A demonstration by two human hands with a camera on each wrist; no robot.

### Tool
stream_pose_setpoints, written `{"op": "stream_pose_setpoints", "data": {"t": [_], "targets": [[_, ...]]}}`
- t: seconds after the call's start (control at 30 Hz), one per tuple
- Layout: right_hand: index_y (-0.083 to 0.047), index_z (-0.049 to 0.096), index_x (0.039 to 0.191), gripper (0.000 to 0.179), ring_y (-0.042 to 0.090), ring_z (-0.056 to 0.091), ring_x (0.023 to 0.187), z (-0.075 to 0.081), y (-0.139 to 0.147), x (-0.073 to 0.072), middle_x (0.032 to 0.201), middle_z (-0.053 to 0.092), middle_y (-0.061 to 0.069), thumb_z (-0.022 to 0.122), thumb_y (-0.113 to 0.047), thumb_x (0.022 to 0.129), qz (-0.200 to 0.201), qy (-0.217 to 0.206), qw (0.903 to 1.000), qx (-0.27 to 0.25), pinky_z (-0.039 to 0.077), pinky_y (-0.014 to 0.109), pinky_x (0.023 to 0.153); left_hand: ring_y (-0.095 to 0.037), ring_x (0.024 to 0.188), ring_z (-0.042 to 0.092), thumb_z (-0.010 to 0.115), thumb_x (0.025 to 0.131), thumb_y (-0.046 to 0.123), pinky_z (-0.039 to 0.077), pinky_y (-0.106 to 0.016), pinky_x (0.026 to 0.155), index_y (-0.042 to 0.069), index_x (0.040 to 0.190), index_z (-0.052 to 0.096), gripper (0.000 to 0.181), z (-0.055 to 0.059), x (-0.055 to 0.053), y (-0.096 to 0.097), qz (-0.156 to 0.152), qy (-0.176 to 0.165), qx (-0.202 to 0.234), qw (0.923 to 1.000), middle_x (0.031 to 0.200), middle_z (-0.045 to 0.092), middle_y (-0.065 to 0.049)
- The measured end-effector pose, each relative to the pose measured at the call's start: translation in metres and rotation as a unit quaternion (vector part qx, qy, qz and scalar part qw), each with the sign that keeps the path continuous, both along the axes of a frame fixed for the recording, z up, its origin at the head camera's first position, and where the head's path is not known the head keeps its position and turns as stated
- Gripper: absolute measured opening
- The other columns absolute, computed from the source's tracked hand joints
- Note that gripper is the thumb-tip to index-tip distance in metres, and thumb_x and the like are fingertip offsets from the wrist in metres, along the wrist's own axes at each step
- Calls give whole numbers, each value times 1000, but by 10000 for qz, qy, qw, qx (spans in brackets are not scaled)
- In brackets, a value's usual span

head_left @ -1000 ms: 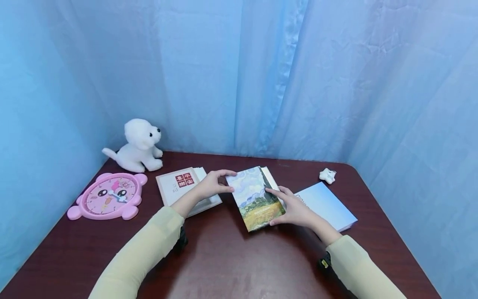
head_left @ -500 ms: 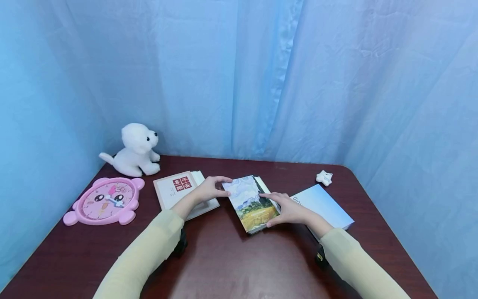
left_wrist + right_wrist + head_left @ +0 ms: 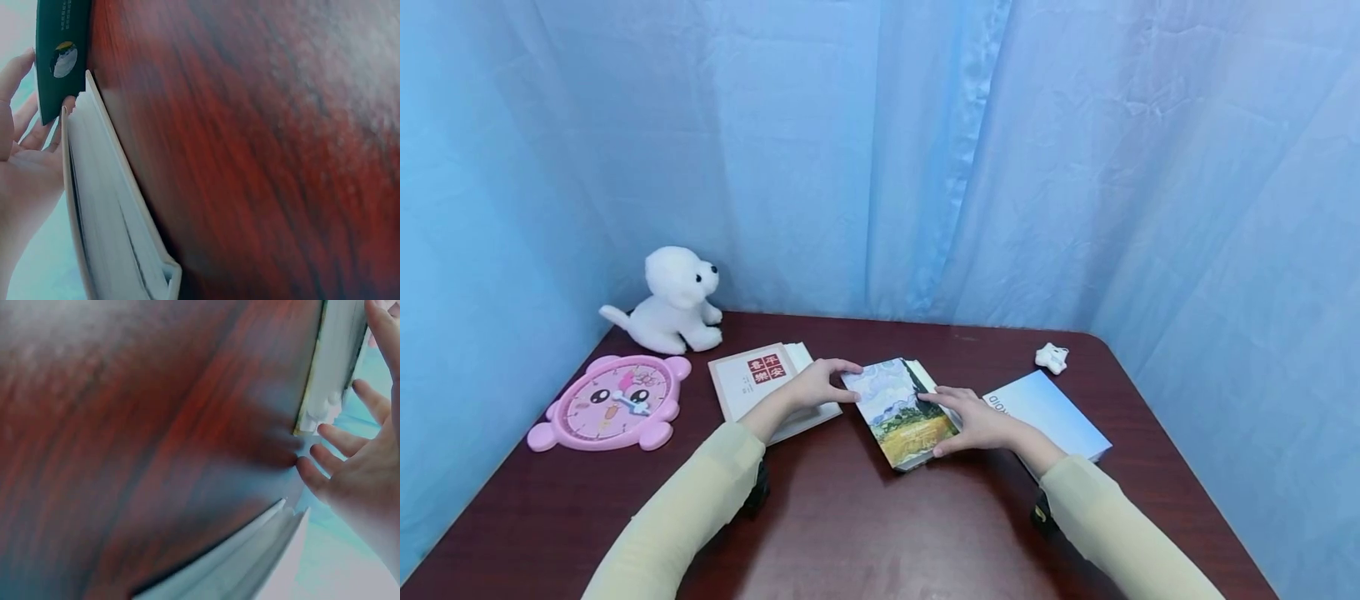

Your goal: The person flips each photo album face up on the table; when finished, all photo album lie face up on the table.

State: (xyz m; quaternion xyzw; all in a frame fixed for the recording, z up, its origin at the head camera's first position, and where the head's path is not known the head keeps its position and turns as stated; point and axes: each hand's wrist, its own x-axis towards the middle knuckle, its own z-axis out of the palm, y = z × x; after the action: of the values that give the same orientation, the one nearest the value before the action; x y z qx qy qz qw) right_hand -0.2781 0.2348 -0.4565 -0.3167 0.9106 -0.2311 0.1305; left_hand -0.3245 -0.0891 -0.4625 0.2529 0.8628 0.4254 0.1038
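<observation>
A book with a landscape painting on its cover point(image 3: 898, 417) lies tilted at the middle of the table, between the two hands. My left hand point(image 3: 816, 385) grips its upper left corner, thumb and fingers at the edge; its dark green spine point(image 3: 61, 37) shows in the left wrist view. My right hand point(image 3: 981, 421) holds the opposite side, the index finger over the cover and the thumb at the lower right corner. In the right wrist view the remaining fingers point(image 3: 340, 439) spread beside the page edges point(image 3: 334, 362).
A pale book with red characters point(image 3: 741, 387) lies under the left forearm side. A blue-white book point(image 3: 1056, 408) lies by the right hand. Farther out are a pink clock point(image 3: 613, 402), a white plush dog point(image 3: 673, 304) and a small white star point(image 3: 1051, 358). Blue curtains point(image 3: 797, 167) enclose the table.
Both hands have brought the painted book slightly left and nearer over the second, with only a small shift in the last half second. The other objects stay put; the head view tilted a little.
</observation>
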Motion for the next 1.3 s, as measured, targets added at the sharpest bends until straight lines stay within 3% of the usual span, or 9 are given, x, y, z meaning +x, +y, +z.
{"op": "stream_pose_setpoints", "data": {"t": [0.2,0.33,0.53,0.77,0.97,1.1,1.3], "targets": [[-16,41,144,85,40,24,136,13,7,3,150,31,16,74,-52,75,77,265,9994,-218,31,63,99,-29,130,42,73,83,25,36,-45,105,8,132,54,56,7,7,1,-70,270,-353,9990,136,51,-13],[-17,43,142,79,36,30,134,25,21,9,147,39,10,75,-46,77,17,597,9978,-292,33,61,99,-30,130,41,73,82,27,35,-47,105,7,136,49,62,18,18,7,-140,523,-607,9967,138,48,-14],[-20,43,142,75,35,31,134,44,49,18,146,40,8,77,-35,78,-312,811,9947,-543,34,62,97,-29,130,39,74,81,27,33,-46,106,9,135,51,61,36,34,26,-204,908,-578,9940,136,49,-9],[-19,42,143,78,32,36,132,54,89,25,143,43,6,77,-41,76,-701,1077,9908,-424,39,58,96,-25,133,37,74,81,30,32,-43,108,11,140,44,69,49,61,59,-730,1231,-635,9877,142,45,-7],[-21,40,144,79,37,38,129,59,128,31,145,39,10,76,-41,77,-1380,1062,9836,-476,37,58,95,-19,133,38,72,83,34,32,-35,110,10,143,39,72,50,76,89,-878,1165,-530,9879,142,46,-6],[-18,37,145,80,45,38,126,57,148,33,146,35,17,74,-43,79,-1769,885,9793,-427,37,62,93,-16,133,38,71,83,37,33,-32,109,12,143,37,73,45,76,107,-873,1072,-428,9895,142,44,-3],[-16,34,147,81,47,31,130,48,166,29,148,32,19,72,-44,81,-1991,708,9768,-361,34,66,92,-13,134,36,70,83,43,35,-32,107,15,146,33,78,40,74,129,-812,706,-309,9937,146,40,1]]}}
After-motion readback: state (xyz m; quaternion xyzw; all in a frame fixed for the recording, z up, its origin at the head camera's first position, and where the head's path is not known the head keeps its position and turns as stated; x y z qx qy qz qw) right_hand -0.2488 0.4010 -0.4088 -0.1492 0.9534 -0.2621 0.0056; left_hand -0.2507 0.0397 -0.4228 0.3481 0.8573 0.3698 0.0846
